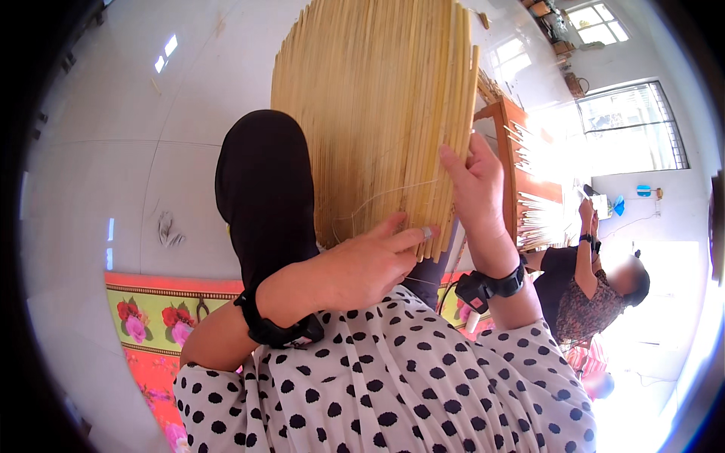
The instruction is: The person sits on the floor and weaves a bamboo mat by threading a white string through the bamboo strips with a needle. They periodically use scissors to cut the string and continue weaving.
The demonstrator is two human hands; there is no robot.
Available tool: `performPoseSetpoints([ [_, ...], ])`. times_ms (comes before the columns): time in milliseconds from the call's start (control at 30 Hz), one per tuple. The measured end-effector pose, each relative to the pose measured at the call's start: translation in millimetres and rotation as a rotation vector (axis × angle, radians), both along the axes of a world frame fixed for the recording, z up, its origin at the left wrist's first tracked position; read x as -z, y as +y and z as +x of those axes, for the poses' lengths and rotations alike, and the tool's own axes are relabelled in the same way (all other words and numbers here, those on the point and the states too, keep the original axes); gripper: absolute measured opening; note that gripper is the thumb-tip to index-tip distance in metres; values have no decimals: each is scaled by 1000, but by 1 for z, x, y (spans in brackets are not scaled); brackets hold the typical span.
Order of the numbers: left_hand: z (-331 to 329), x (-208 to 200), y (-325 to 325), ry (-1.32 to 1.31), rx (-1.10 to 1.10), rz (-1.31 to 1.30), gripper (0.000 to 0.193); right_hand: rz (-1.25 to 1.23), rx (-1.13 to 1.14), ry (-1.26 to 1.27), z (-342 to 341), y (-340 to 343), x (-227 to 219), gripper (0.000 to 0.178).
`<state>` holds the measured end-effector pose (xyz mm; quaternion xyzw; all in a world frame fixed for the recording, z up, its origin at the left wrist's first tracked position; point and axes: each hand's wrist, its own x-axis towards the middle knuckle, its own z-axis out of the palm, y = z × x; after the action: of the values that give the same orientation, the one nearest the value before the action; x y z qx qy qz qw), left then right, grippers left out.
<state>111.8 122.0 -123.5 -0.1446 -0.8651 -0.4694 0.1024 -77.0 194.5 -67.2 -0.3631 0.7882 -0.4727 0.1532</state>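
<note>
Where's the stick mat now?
In the head view, the mat is at top centre, right of the black-clad knee, with the left hand and right hand at its lower right.

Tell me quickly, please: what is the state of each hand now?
Left hand: fingers bent at the lower edge of the tan mat of thin, straight sticks; grip cannot be told.
Right hand: closed on the mat's right edge.

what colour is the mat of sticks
The mat is straw yellow; the head view shows it best.
</note>
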Motion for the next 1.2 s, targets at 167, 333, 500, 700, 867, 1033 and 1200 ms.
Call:
performPoseSetpoints([
  [167, 8, 3, 1, -22, 5, 90, 5, -59, 27, -101, 8, 3, 6, 21],
  [333, 14, -1, -2, 12, 8, 160, 7, 5, 12, -57, 18, 6, -5, 21],
  [500, 22, -10, -13, 6, 0, 289, 7, -38, -64, -95, 29, 8, -18, 22],
  [700, 29, -28, -36, 56, -426, 452, 4, 25, -87, -69, 19, 7, -15, 23],
  [867, 24, -37, -44, 103, -603, 417, 6, 55, -136, -110, 19, 6, -19, 26],
  [1033, 20, -37, -44, 109, -642, 325, 6, 44, -146, -135, 24, 11, -21, 32],
  [1200, 18, -39, -42, 69, -627, 274, 5, 56, -87, -127, 30, 19, -18, 42],
])
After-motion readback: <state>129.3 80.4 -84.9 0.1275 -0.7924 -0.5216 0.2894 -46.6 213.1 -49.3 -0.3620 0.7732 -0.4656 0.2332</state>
